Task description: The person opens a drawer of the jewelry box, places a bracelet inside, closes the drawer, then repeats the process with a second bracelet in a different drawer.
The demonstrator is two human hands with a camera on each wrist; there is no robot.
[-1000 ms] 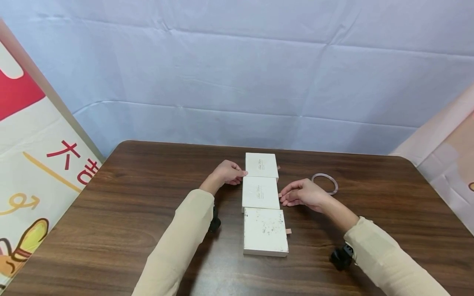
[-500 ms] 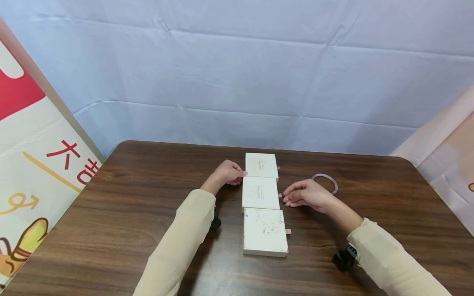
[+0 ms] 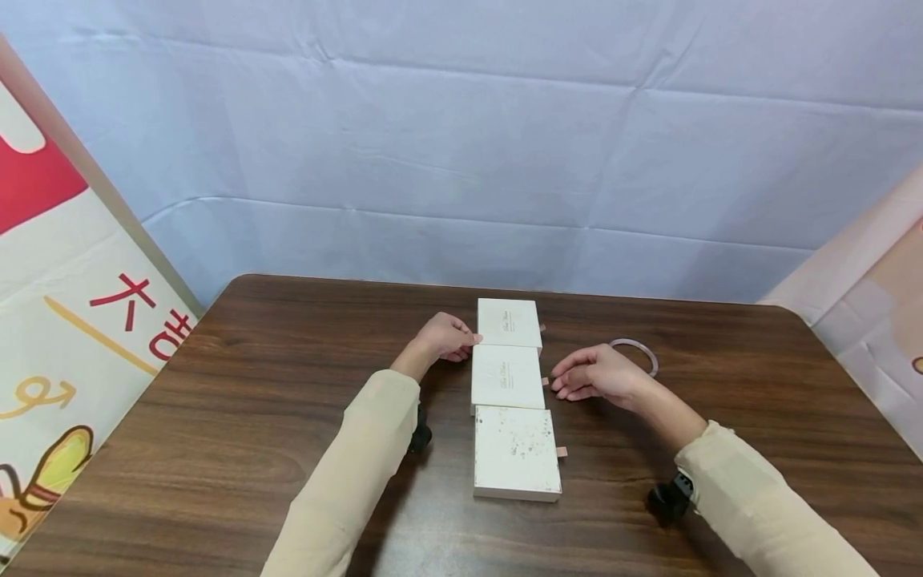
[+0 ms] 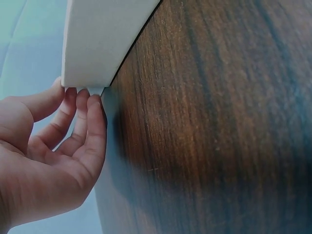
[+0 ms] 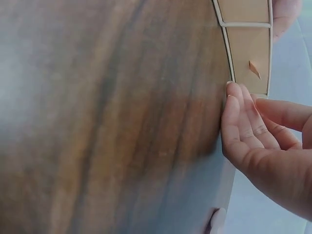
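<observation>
Three flat white boxes stand in a row: a far box, a middle box and a near box with gold specks. Small pink ribbon tabs stick out on their right. My left hand is at the middle box's back left corner; in the left wrist view thumb and fingertips pinch a white box corner. Just right of the middle box's tab, my right hand hovers with relaxed, slightly bent fingers, holding nothing. Peach drawer fronts show in the right wrist view.
A pale lilac bangle lies on the brown wooden table, partly behind the right hand. A pale blue cloth backdrop hangs beyond the table's far edge. A printed banner is on the left.
My right hand has let go of the middle box's ribbon tab and drawn slightly to the right. The left hand and the boxes have stayed in place.
</observation>
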